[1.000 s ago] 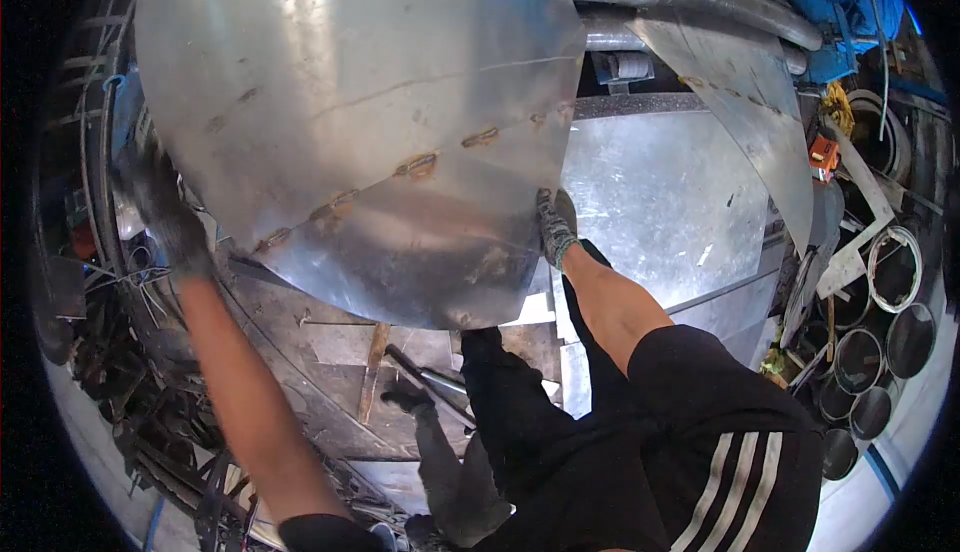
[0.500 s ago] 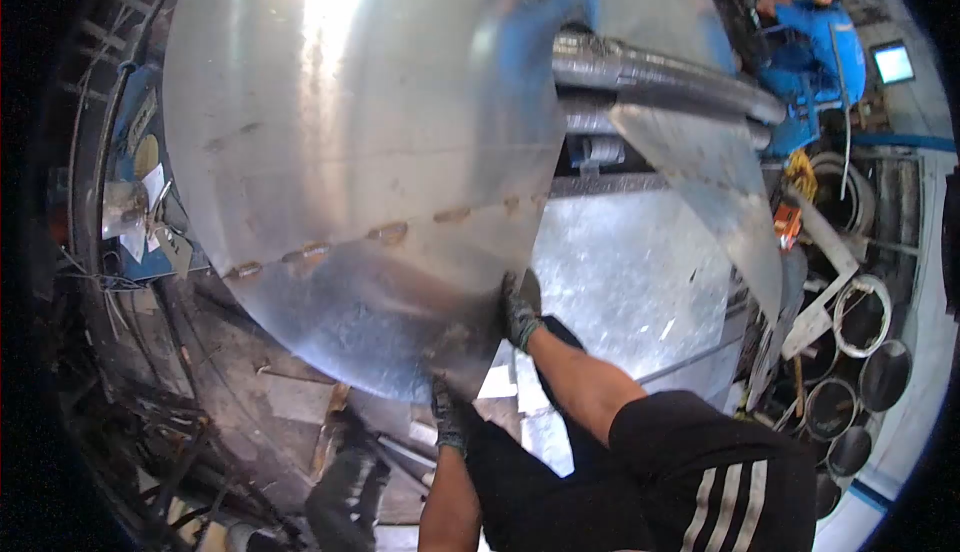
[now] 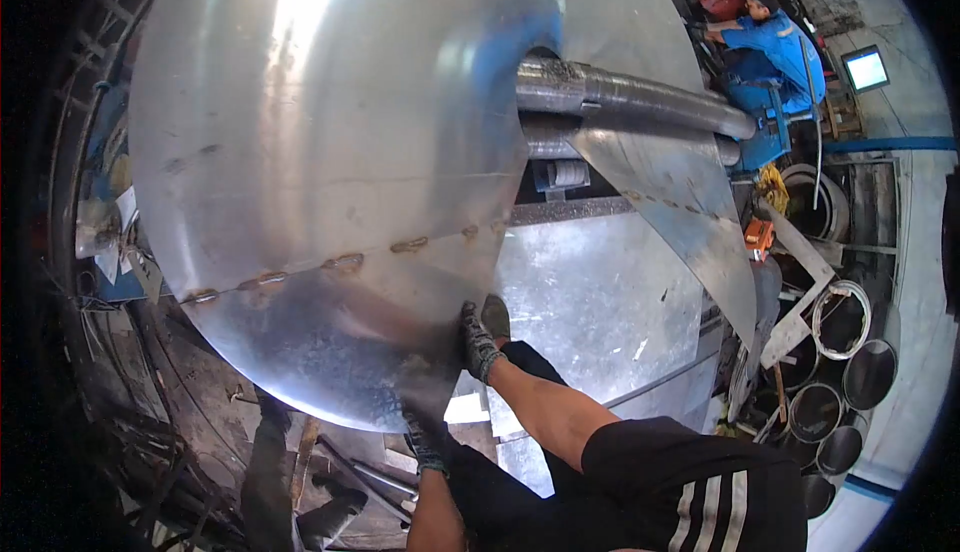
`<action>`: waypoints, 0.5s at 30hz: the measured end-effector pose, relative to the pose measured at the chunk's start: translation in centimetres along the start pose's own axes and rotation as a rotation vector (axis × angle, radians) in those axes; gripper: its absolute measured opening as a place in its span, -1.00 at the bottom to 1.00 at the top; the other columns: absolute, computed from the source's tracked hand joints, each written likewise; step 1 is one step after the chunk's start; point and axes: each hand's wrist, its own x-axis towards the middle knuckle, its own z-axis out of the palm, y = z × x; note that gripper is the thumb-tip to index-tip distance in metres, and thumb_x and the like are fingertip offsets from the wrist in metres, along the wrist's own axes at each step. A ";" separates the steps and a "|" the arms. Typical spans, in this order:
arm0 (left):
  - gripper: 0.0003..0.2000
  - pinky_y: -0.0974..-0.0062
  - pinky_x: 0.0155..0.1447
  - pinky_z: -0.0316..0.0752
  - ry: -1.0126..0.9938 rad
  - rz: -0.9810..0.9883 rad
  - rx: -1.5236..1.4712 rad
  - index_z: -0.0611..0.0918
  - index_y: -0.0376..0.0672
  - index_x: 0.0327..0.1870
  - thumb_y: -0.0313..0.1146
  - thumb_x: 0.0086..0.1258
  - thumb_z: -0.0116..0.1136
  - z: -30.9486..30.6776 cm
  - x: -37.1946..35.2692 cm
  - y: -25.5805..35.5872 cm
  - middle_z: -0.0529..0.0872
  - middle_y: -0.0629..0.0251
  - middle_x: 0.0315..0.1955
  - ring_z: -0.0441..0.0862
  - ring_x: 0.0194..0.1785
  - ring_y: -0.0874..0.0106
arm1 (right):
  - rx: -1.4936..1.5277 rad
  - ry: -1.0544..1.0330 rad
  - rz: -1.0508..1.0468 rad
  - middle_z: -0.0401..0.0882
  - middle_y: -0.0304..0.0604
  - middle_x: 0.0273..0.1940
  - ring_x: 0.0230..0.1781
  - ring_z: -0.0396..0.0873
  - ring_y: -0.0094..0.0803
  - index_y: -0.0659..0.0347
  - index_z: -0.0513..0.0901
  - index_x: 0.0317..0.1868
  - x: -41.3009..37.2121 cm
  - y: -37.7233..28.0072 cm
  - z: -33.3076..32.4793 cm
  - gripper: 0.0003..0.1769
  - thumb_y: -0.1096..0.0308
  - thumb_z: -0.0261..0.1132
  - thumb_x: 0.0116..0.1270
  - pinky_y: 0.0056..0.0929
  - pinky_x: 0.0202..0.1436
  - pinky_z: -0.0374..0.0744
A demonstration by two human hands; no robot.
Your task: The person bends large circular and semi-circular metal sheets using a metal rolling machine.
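A large curved metal sheet [image 3: 300, 172] fills the left and middle of the view, with a row of brown weld spots across its lower part. My gloved right hand [image 3: 480, 345] grips its lower right edge. Lower down, my gloved left hand [image 3: 426, 440] holds the bottom edge, its fingers partly hidden at the sheet. The sheet passes around a thick metal roller [image 3: 640, 95], and a pointed flap [image 3: 680, 202] of metal hangs at the right of the opening.
A flat metal surface [image 3: 590, 292] lies beneath the flap. At the upper right, a person in blue [image 3: 785, 52] sits near a lit screen [image 3: 865, 69]. Round metal rings [image 3: 841, 319] and pipes stand at the right. Tools and scraps lie on the floor at the lower left.
The sheet, rollers and both my hands now appear further left and lower in the view, while the person in blue shows more fully. Both hands stay on the sheet's edge.
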 end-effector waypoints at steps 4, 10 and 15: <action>-0.32 0.29 0.57 -0.13 0.080 -0.106 -0.588 0.04 -0.20 0.52 -0.25 0.42 -0.05 -0.8 2.6 0.8 0.04 0.21 0.51 0.03 0.52 0.28 | -0.163 0.020 -0.041 0.12 -0.19 0.49 0.45 0.10 -0.25 0.17 0.09 0.53 0.1 0.2 0.6 0.08 -0.54 -0.11 0.29 -0.32 0.48 0.10; -0.50 0.39 0.57 -0.15 0.105 -0.173 -0.788 0.13 -0.19 0.50 -0.23 0.61 -0.31 -2.2 3.5 2.7 0.13 0.35 0.50 0.09 0.50 0.41 | -0.016 -0.008 0.238 0.37 -0.12 0.37 0.40 0.24 -0.26 0.14 0.34 0.41 0.9 -0.7 0.2 -0.06 -0.46 0.02 0.29 -0.33 0.46 0.18; -0.41 0.22 0.58 -0.24 -0.195 -0.205 0.210 0.10 -0.31 0.49 -0.20 0.54 -0.17 -8.0 3.3 7.6 0.09 0.12 0.50 0.00 0.55 0.27 | -1.402 -0.233 -0.431 0.35 -0.05 0.37 0.41 0.26 -0.20 0.20 0.39 0.36 -4.9 -12.2 -5.6 -0.46 0.12 -0.07 0.48 -0.31 0.51 0.13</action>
